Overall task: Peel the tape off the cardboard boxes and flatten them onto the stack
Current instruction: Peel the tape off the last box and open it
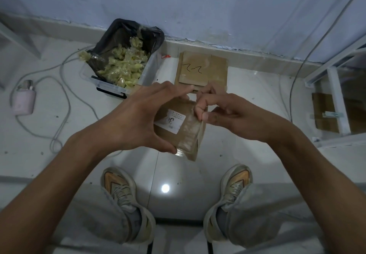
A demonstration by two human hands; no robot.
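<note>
Above my shoes (118,186) I hold the cardboard box (178,127) up off the floor, so both hands can work it. My left hand (134,119) wraps its near side, thumb under the corner, to steady it against the pull. My right hand (223,115) pinches the clear tape (191,129) at the top edge, grip narrow. Beyond the box lies the flattened stack (202,69); beside that, the bin (122,59) of peeled tape, within easy reach.

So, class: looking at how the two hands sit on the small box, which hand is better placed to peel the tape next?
The right hand: its fingertips already pinch at the tape by the top edge of the box, while the left hand grips and steadies it.
</note>
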